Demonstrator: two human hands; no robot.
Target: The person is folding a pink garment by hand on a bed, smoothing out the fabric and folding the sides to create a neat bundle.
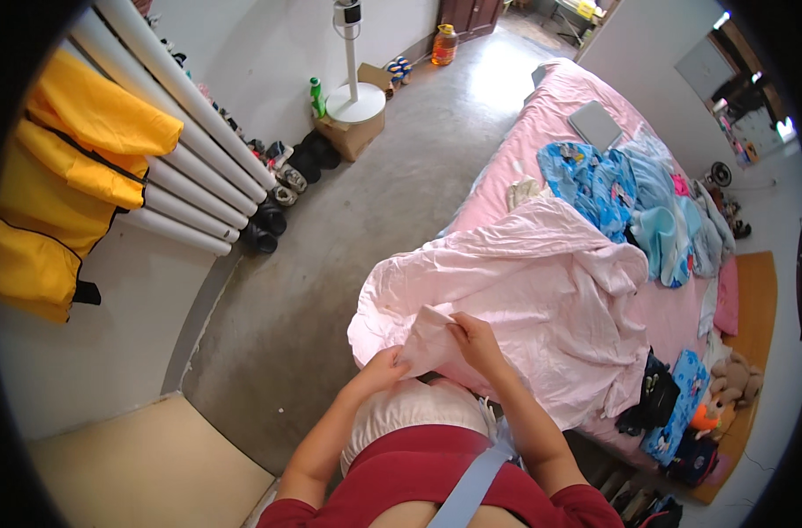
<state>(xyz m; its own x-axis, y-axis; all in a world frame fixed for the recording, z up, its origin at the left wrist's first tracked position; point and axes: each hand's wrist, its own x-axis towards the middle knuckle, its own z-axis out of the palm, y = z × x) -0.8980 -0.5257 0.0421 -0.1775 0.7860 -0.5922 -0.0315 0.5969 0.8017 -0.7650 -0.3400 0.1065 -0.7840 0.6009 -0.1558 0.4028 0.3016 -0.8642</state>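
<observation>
A pale pink quilt or bed cover [515,299] lies in loose folds over the near side of the bed and hangs toward me. One flap of pale pink cloth [431,338], seemingly its edge, is lifted between my hands. My left hand [384,367] pinches the flap's lower left side, with fingers closed. Its upper right side is gripped by my right hand [478,341], whose fingertips curl over the cloth. Small brownish marks show on the cover just beyond my left hand. Whether anything lies inside the flap is hidden.
The bed [551,106] bears a grey flat pad [595,125], blue patterned clothes [586,180], a black bag [652,396] and a plush toy [735,378]. Shoes [286,185], a cardboard box [353,136] and an oil jug [444,46] stand along the left wall.
</observation>
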